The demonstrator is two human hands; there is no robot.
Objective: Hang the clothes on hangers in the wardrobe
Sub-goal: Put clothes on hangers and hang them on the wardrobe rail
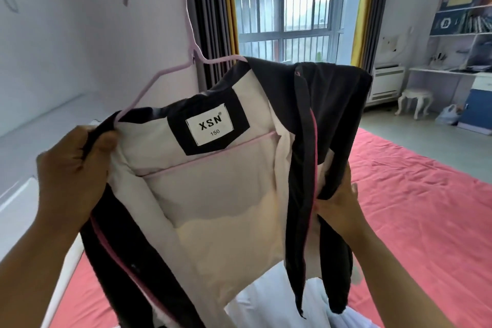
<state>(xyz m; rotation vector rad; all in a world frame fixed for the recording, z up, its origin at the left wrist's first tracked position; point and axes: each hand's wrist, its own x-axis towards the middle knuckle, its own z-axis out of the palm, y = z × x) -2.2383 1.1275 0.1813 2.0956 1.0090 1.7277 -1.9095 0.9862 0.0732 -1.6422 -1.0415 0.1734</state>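
Note:
A dark jacket [335, 104] with a pale lining and an "XSN 150" label hangs open in front of me, held up over the bed. A pale pink hanger [170, 2] sits inside it, its hook sticking up at the upper left and its lower bar showing across the lining. My left hand [72, 165] grips the jacket's left shoulder together with the hanger's end. My right hand [340, 208] pinches the jacket's right front edge along the pink zip. The hanger's right end is hidden under the fabric.
A bed with a coral-red sheet [415, 210] lies below, with a white garment [314, 301] on it at the bottom. A white wardrobe panel [66, 34] stands at the left. A barred window [287, 0], a white stool [415, 98] and a desk with shelves [463, 34] are beyond.

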